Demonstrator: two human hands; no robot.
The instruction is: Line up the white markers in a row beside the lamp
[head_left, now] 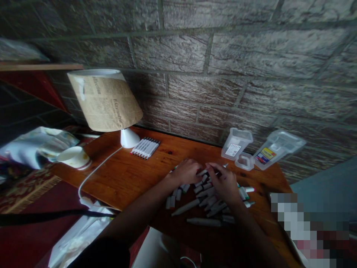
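My left hand (187,172) and my right hand (224,183) meet over a loose pile of grey-white markers (206,203) on a wooden table (125,175). The left hand's fingers are curled around a marker from the pile. With pinched fingers the right hand holds the other end of that marker (205,172). Several more markers (145,147) lie side by side in a neat row at the back left, apart from both hands.
A lamp (107,102) with a newsprint shade stands at the back left, its white cord (92,175) trailing over the table edge. Two clear plastic cases (237,143) (275,149) lie open by the brick wall. A white cup (74,156) sits far left.
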